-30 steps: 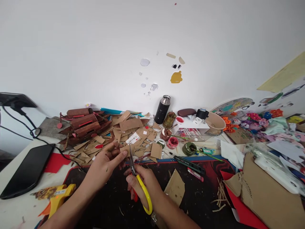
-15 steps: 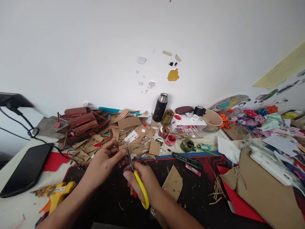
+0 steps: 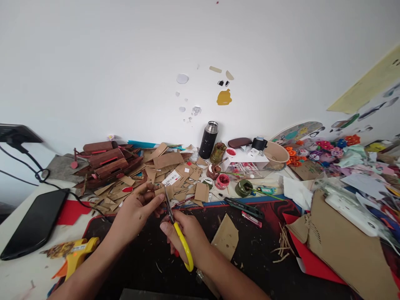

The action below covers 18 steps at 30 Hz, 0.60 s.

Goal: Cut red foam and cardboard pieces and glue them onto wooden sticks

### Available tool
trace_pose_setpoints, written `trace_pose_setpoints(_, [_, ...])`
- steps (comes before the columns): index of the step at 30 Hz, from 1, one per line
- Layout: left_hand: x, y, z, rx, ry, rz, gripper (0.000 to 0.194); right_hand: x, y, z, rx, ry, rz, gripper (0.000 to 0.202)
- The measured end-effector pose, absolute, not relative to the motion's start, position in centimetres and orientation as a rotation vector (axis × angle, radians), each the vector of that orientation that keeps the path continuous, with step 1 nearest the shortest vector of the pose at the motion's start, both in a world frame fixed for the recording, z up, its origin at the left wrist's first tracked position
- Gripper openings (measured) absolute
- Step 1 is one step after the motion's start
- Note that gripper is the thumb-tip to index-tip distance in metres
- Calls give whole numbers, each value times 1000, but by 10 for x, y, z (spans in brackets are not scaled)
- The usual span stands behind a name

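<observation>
My right hand (image 3: 191,233) is wrapped around a pair of scissors (image 3: 184,246) with yellow handles, a little red showing below the fingers. The blades point up and away from me, just beside the fingertips of my left hand (image 3: 133,213). Between its thumb and fingers, that hand pinches a small piece of cardboard (image 3: 160,191), partly hidden by the fingers and blades. Whether the blades are touching the piece is hard to make out. Behind both hands lies a heap of cardboard scraps (image 3: 183,183), among them one with a barcode label (image 3: 171,178).
Brown-red model boats (image 3: 109,162) stand at the back left. A yellow glue gun (image 3: 76,254) and a black phone (image 3: 34,223) lie left. Paint jars (image 3: 222,181), a black flask (image 3: 208,141) and a box cutter (image 3: 243,208) are beyond my right hand. A large cardboard sheet (image 3: 346,246) lies right.
The view has shifted slightly. Both hands keep nearly the same pose, with the scissors still by the left fingertips; the blades look a little more closed together.
</observation>
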<state>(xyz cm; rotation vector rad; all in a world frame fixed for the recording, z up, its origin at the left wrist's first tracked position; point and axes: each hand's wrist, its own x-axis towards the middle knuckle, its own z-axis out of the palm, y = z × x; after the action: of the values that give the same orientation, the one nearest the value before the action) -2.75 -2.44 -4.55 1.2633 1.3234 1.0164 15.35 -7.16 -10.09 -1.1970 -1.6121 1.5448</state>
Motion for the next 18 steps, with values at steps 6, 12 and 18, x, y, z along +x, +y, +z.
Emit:
trace_pose_setpoints(6, [-27,-23,-43,1279,1341,1009,53,152,-71,-101,-1215,-1610,1547,47])
trace_pose_setpoints(12, [-23,-22,-41,1222,1343,1037,53,152,-71,-103,-1236,-1602,1547,46])
trace_pose_setpoints(18, [-22,-21,-41,1194,1336,1023,59,150,-71,-100,-1252,-1583,1571,43])
